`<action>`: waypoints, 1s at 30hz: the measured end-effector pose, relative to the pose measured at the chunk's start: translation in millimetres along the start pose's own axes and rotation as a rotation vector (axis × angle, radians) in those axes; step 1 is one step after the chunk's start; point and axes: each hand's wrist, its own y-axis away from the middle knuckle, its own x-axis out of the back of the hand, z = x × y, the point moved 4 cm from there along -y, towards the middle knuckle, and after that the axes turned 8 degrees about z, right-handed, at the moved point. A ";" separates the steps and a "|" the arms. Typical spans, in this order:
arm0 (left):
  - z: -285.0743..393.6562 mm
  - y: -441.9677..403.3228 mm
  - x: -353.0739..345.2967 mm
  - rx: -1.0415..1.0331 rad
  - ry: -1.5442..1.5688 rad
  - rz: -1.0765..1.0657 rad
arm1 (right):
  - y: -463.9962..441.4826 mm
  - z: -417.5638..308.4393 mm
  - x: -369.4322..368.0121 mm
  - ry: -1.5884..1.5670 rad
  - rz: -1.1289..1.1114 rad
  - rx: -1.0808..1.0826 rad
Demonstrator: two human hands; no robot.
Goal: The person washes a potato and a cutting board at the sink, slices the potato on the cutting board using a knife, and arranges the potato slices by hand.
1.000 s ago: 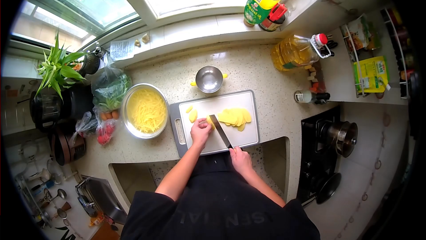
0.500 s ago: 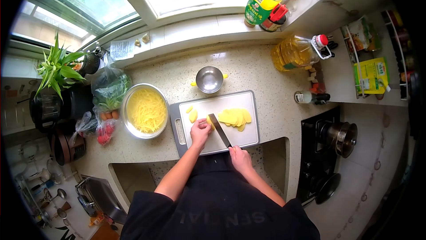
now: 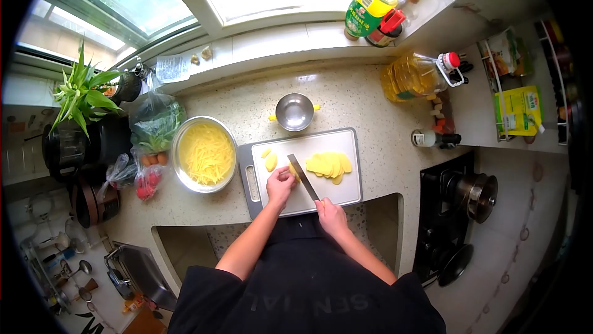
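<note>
My right hand is wrapped round the handle of a kitchen knife, whose blade slants up and left over the cutting board. Just left of the blade, my left hand has its fingertips closed on a yellow piece of potato, mostly hidden by fingers and blade. Overlapping potato slices lie fanned out right of the knife. Two smaller potato pieces rest on the board's upper left. Left of the board stands a bowl full of yellow potato shreds.
A small metal bowl with yellow handles stands behind the board. Bagged greens, eggs and red vegetables sit at left. An oil jug and a dark-necked bottle are at right, near the stove.
The knife and my right hand have shifted slightly left and up on the board. My left hand keeps its hold on the potato piece. The view has moved slightly.
</note>
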 end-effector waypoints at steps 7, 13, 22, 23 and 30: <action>-2.3 -0.4 -0.2 -0.010 0.023 -0.002 | -8.9 2.2 -11.9 0.006 -0.016 -0.008; -7.9 -3.5 0.4 -0.021 0.023 0.004 | -17.6 1.4 -22.9 -0.006 0.000 0.019; -8.8 -1.9 0.2 -0.030 0.039 0.015 | -15.1 6.2 -28.2 0.111 0.038 0.024; -8.8 -1.8 -0.1 -0.034 0.038 0.014 | -14.8 6.8 -27.4 0.117 0.044 0.023; -5.1 1.6 -1.7 0.007 0.049 0.033 | -7.4 25.5 -22.7 0.134 0.084 0.005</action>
